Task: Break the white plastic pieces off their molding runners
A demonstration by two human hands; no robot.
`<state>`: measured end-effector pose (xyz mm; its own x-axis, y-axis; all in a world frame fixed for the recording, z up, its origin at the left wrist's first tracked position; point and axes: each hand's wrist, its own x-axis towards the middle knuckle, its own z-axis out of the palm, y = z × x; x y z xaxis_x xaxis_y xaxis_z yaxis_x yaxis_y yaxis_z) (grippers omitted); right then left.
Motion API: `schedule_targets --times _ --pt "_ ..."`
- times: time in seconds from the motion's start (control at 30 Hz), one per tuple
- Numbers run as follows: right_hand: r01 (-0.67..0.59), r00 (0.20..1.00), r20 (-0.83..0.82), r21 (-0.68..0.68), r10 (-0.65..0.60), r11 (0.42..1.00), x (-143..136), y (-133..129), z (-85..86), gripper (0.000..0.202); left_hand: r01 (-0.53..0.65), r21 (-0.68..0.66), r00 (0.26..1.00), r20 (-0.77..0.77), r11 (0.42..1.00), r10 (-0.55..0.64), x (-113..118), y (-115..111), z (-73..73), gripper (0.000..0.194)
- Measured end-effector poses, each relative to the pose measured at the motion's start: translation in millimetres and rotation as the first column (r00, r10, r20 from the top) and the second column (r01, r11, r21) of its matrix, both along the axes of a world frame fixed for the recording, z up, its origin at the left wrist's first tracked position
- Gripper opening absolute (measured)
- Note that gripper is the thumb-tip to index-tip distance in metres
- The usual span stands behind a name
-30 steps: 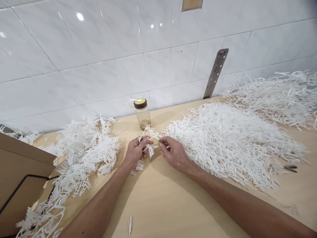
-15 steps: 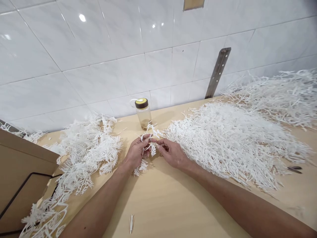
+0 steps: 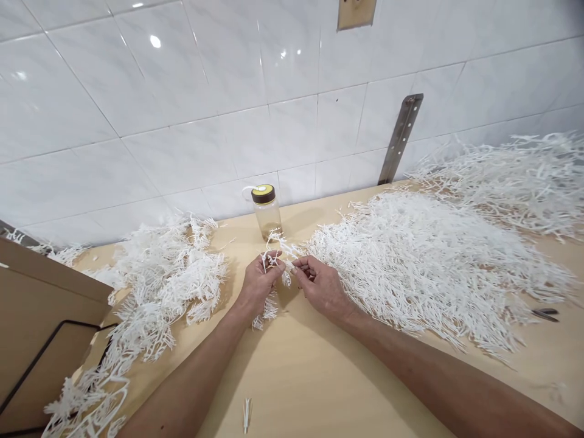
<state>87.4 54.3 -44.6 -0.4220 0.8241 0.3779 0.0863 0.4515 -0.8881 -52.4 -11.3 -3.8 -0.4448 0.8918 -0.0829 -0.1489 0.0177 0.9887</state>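
My left hand (image 3: 261, 281) is closed around a white branching plastic piece (image 3: 286, 246), whose thin twigs stick out above and below the fingers. Beside it, my right hand (image 3: 320, 285) pinches at the right side of the same piece, thumb and forefinger together. A further white tuft (image 3: 269, 307) hangs below my left hand. To the right lies a large heap of thin white sprigs (image 3: 420, 261). A looser pile of white branched pieces (image 3: 159, 274) spreads on the left. One small white sprig (image 3: 247, 415) lies near the front edge of the view.
A clear bottle (image 3: 267, 213) with a dark and yellow lid stands behind my hands. At the left is a cardboard box (image 3: 41, 316) by a black metal frame. A metal bracket (image 3: 401, 139) leans by the tiled wall. Dark small tool (image 3: 545, 314) lies far right.
My left hand has turned slightly, its thumb now closer to my right hand. The white piece has shifted between the fingers, and the whole view has moved a little.
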Motion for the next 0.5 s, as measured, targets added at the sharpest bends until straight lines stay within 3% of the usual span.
schedule_targets --times 0.1,0.5 --pt "0.0 1.0 -0.009 -0.021 0.0 1.0 0.7 -2.7 -0.1 0.022 -0.04 -0.021 0.999 -0.022 0.999 0.04 2.9 -0.5 0.0 0.052" --pt "-0.084 0.995 -0.074 -0.142 0.074 0.986 0.5 -6.8 -0.3 0.015 0.014 -0.056 0.998 0.064 0.998 -0.01 -2.2 1.0 -1.9 0.037"
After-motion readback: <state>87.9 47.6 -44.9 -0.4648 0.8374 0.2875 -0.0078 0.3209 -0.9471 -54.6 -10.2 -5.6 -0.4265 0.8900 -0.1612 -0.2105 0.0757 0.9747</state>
